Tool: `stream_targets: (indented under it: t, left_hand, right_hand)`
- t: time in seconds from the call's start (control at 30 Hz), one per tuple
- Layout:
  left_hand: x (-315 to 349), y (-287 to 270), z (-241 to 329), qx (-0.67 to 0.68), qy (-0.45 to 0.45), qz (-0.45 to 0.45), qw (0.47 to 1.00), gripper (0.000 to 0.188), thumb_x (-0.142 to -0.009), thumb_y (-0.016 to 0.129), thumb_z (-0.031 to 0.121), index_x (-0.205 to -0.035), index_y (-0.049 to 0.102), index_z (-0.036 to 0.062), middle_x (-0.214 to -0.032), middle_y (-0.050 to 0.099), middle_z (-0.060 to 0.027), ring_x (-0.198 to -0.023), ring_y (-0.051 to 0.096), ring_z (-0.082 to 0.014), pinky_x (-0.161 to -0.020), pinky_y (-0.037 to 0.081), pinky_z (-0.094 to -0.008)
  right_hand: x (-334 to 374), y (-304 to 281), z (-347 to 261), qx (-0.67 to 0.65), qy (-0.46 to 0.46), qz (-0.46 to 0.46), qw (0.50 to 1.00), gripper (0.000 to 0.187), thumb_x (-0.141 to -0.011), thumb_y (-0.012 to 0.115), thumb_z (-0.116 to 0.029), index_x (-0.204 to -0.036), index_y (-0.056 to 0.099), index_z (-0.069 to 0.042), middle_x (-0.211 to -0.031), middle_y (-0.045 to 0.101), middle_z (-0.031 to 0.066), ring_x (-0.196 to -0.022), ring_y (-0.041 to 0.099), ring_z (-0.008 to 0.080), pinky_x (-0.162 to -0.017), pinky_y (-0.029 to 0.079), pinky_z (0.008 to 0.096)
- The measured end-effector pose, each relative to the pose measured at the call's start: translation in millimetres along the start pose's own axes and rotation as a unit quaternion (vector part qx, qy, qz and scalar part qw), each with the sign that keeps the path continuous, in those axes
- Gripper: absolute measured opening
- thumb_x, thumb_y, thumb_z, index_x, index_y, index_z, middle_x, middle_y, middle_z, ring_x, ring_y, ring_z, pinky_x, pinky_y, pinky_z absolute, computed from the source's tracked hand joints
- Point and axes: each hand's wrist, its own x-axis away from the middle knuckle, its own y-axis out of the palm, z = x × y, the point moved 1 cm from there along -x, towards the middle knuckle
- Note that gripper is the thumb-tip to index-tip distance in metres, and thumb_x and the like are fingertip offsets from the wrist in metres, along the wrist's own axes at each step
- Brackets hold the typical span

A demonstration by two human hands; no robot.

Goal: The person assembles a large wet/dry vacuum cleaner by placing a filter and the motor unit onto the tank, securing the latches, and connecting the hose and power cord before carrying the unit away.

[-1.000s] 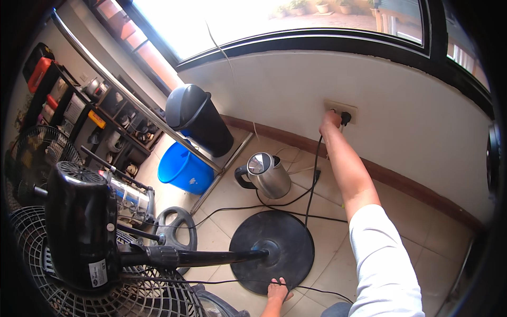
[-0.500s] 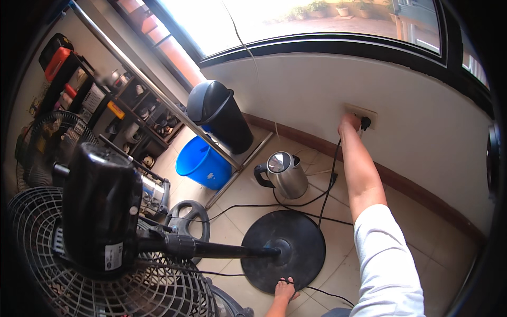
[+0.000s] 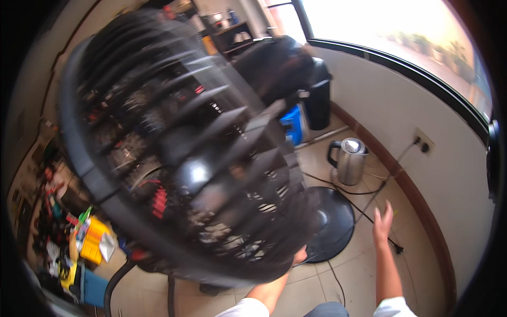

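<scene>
Head view, fan grille (image 3: 179, 153) blocking floor, kettle (image 3: 349, 160) beyond

Looks like a lived-in home room doubling as storage/workshop corner. Tiled floor (image 3: 364, 264) under both hands, white wall with brown skirting and a wall socket (image 3: 424, 141) up and right of the right hand (image 3: 382, 224). Wide window (image 3: 391, 37) above that. Steel electric kettle (image 3: 350, 160) on the floor ahead of the right hand, black bin (image 3: 318, 100) and blue bucket (image 3: 291, 124) beyond. Cluttered shelves (image 3: 232, 31) far ahead, tool and parts clutter (image 3: 79, 243) far left of the left hand (image 3: 299, 256).
</scene>
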Motion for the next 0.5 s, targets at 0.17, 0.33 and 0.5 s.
stream_targets:
  t: [0.17, 0.33, 0.5]
  left_hand:
    - [103.6, -57.5, 20.7, -0.064, 0.098, 0.091, 0.989, 0.043, -0.08, 0.044, 0.022, -0.119, 0.043, 0.0039, -0.12, 0.046, -0.0158, -0.11, 0.044, -0.0298, -0.094, 0.032, -0.0433]
    - [222.7, -59.5, -1.4, 0.055, 0.174, 0.193, 0.964, 0.045, -0.078, 0.048, 0.019, -0.12, 0.043, 0.0048, -0.124, 0.044, -0.0142, -0.113, 0.043, -0.0257, -0.095, 0.03, -0.0413]
    - [313.9, -50.6, -38.3, 0.098, 0.161, 0.107, 0.976, 0.045, -0.077, 0.049, 0.02, -0.12, 0.044, 0.0065, -0.114, 0.051, -0.0136, -0.103, 0.049, -0.0288, -0.086, 0.039, -0.04]
  right_hand:
    - [144.2, -44.1, 23.7, 0.083, 0.109, -0.007, 0.991, 0.035, -0.077, 0.048, -0.006, -0.111, 0.043, 0.003, -0.108, 0.043, 0.0141, -0.096, 0.044, 0.0257, -0.084, 0.036, 0.0337]
    - [166.9, -17.4, -81.9, 0.053, -0.041, -0.076, 0.995, 0.029, -0.075, 0.046, 0.002, -0.104, 0.047, -0.001, -0.107, 0.044, 0.0109, -0.086, 0.046, 0.0221, -0.072, 0.041, 0.0297]
    - [194.2, 50.4, -175.9, 0.004, -0.219, -0.261, 0.94, 0.025, -0.07, 0.05, 0.006, -0.094, 0.051, -0.003, -0.105, 0.047, 0.013, -0.093, 0.049, 0.0274, -0.068, 0.044, 0.0322]
